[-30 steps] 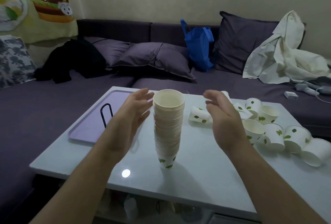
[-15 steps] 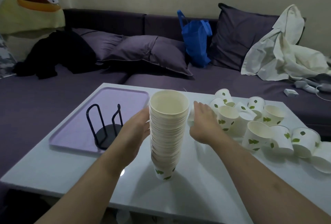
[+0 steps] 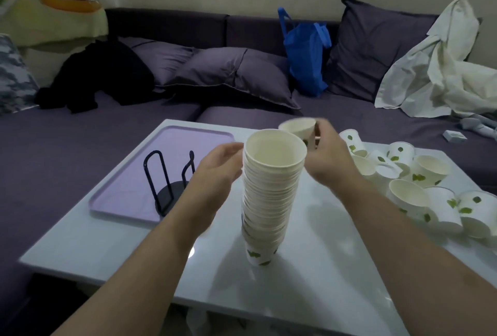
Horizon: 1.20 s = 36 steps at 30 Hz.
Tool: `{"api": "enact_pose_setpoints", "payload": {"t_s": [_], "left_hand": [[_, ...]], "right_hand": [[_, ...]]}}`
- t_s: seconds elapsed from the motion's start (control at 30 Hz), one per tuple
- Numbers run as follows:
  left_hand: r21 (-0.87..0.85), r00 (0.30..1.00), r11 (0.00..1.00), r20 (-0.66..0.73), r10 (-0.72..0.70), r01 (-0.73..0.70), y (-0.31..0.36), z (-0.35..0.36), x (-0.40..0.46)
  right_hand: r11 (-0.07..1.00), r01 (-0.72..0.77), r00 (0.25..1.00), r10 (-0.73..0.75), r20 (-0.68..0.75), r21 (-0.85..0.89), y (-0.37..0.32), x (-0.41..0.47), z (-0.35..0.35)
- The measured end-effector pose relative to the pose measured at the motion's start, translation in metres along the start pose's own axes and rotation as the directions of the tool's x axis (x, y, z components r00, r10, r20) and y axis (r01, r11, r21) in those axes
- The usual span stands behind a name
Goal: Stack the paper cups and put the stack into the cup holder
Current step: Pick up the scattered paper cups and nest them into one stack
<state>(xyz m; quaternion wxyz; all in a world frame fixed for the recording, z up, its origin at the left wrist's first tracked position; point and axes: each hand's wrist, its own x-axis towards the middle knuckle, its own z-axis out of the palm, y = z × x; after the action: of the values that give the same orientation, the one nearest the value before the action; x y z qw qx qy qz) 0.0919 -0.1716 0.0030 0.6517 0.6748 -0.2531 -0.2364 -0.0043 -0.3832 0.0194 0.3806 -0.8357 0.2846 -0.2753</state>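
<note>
A view from a head-worn camera looking down at a white table in front of a purple sofa. At the left of the table lies a lilac tray, and on it stands the black wire cup holder, upright, with nothing in it. Just right of the tray, the left hand reaches in from below; its fingers lie against the left side of the cup stack near the top, though how far they curl round it is hidden behind the cups. The stack is tall, stands upright on the table near the middle and leans slightly; its bottom cup shows green leaf prints. Just behind and right of the stack's rim, the right hand pinches a single paper cup by its side, held up in the air, mouth up, a little blurred. Further right, many loose paper cups with green leaves lie scattered along the table's right edge, some upright, some on their sides. On the sofa behind are purple cushions, a blue bag and a crumpled white cloth
</note>
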Motion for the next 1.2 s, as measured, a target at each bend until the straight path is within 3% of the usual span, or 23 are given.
{"api": "enact_pose_setpoints", "payload": {"t_s": [0.13,0.23,0.4,0.57,0.67,0.77,0.83,0.9,1.07,1.2], "left_hand": [[-0.01,0.957,0.968,-0.15,0.247,-0.251,0.05,0.004,-0.011],[0.03,0.899,0.91,-0.146,0.413,-0.413,0.089,0.006,-0.027],[0.101,0.827,0.822,0.01,0.563,-0.561,0.12,0.011,-0.057],[0.123,0.788,0.783,-0.013,0.616,-0.61,0.129,0.014,-0.077],[0.092,0.809,0.81,-0.056,0.585,-0.58,0.127,0.015,-0.082],[0.158,0.817,0.81,-0.025,0.576,-0.565,0.121,0.021,-0.085],[0.199,0.836,0.82,-0.012,0.549,-0.536,0.115,0.024,-0.083],[0.27,0.853,0.821,0.002,0.521,-0.502,0.109,0.026,-0.081],[0.416,0.898,0.82,-0.014,0.439,-0.394,0.098,0.03,-0.079],[0.416,0.933,0.854,-0.033,0.359,-0.314,0.094,0.033,-0.079]], "right_hand": [[0.939,0.246,0.969,-0.228,-0.101,0.243,-0.069,-0.029,-0.04],[0.863,0.404,0.915,-0.379,-0.141,0.303,-0.102,-0.051,-0.058],[0.794,0.454,0.869,-0.495,-0.004,0.405,-0.126,-0.078,-0.063],[0.799,0.43,0.841,-0.524,0.136,0.42,-0.12,-0.089,-0.082],[0.886,0.371,0.923,-0.385,-0.004,0.28,-0.1,-0.09,-0.093],[0.992,0.125,0.971,-0.128,-0.2,-0.026,-0.06,-0.091,-0.102],[0.96,-0.118,0.966,0.052,-0.252,-0.255,-0.023,-0.094,-0.112],[0.858,-0.273,0.957,0.194,-0.217,-0.436,0.015,-0.097,-0.118],[0.728,-0.364,0.917,0.39,-0.085,-0.581,0.08,-0.098,-0.112],[0.748,-0.339,0.934,0.341,-0.107,-0.57,0.094,-0.101,-0.108]]}}
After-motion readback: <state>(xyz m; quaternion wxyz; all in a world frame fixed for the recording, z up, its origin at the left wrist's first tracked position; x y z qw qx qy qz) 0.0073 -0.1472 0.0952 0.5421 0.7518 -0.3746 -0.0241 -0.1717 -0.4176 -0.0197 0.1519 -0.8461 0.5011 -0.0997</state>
